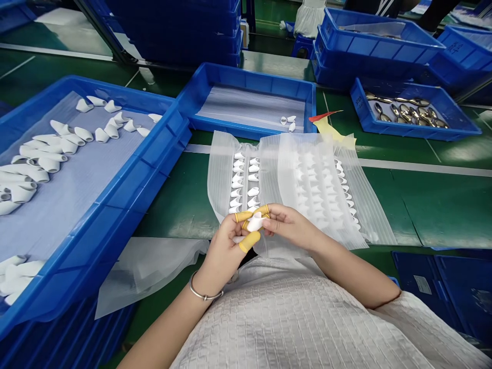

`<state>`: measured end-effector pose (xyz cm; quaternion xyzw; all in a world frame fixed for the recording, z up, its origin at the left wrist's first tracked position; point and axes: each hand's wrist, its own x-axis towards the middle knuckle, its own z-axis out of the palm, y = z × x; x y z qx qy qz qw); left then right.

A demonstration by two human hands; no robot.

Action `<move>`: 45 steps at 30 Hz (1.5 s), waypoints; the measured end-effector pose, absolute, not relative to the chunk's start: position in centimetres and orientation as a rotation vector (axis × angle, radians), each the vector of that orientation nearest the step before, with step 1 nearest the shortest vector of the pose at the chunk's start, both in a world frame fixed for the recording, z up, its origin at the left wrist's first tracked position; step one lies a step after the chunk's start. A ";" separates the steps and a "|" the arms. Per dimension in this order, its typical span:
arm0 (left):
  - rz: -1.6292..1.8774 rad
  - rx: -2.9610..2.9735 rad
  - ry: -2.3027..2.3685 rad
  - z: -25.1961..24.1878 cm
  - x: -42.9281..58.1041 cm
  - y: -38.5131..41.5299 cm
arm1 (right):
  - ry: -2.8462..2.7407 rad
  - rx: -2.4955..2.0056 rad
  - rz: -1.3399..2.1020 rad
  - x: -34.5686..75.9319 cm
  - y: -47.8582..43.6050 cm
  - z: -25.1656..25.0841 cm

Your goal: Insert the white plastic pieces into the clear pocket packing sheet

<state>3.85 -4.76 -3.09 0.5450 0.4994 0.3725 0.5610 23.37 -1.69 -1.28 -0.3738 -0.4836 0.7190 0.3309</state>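
Observation:
At the front edge of the green bench, my left hand [226,238] and my right hand [286,223] meet around a small white hollow piece [255,222] with a slanted opening. Yellow finger cots cover several fingertips. Both hands have their fingers closed on the piece. Just beyond them lies a translucent foam sheet [269,179] with rows of similar white pieces [237,177]; a folded layer veils some of the rows. To the left, a large blue tray [126,189] holds many more white pieces [48,146].
Behind the sheet stands a blue tray [249,77] with a few white pieces. Metal spoons [415,113] lie in a smaller blue tray [417,134] at right. Red and yellow scraps [330,125] lie by the sheet. A loose foam sheet [154,269] hangs off the bench edge.

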 end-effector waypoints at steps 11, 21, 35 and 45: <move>0.879 1.521 1.350 -2.8 3.5 -4.9 | -1.505 -1.062 1.641 23.8 -2.0 -1.3; 0.860 1.474 1.317 -2.5 3.7 -4.9 | -1.689 -1.114 1.454 23.8 -2.3 -1.1; 0.902 0.941 1.029 -1.6 4.3 -4.4 | -1.663 -1.077 1.460 23.5 -2.7 -1.6; 0.909 1.282 1.300 -2.9 3.8 -4.7 | -1.413 -1.069 1.729 23.4 -2.3 -1.9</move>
